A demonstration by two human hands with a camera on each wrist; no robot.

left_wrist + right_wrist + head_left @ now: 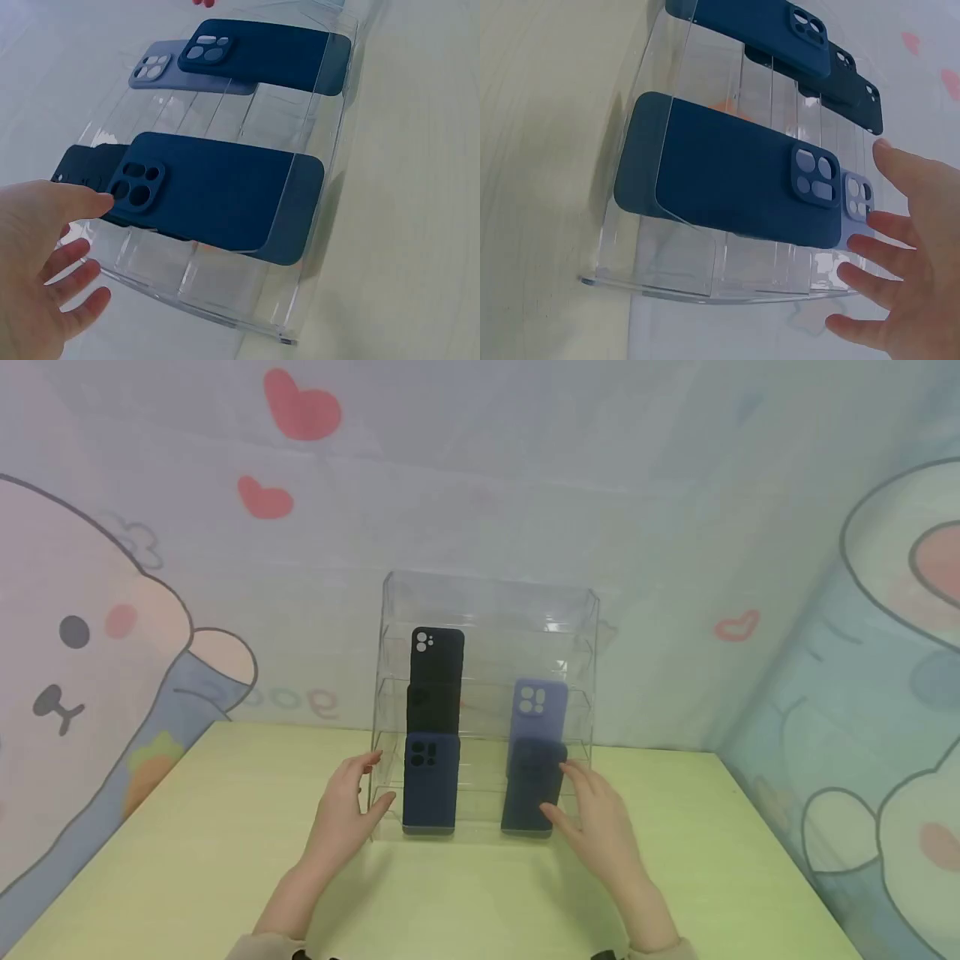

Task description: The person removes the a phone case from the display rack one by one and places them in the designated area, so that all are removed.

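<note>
A clear tiered acrylic rack [487,602] holds several phone cases. In its left column a navy phone case [431,789] stands in front, with two black phone cases [438,656] stepped up behind it. On the right, a dark blue phone case [532,793] overlaps a lilac phone case [540,714]. My left hand [341,814] is at the rack's left side, fingers loosely spread; in the left wrist view its thumb [94,204] overlaps the navy case's camera cutouts. Beside the dark blue case, my right hand [600,827] has its fingers spread and holds nothing.
The rack stands on a pale yellow table [465,902], near its back edge. Behind hangs a cloth backdrop [480,485] printed with hearts and cartoon animals, and it also runs along both sides of the table.
</note>
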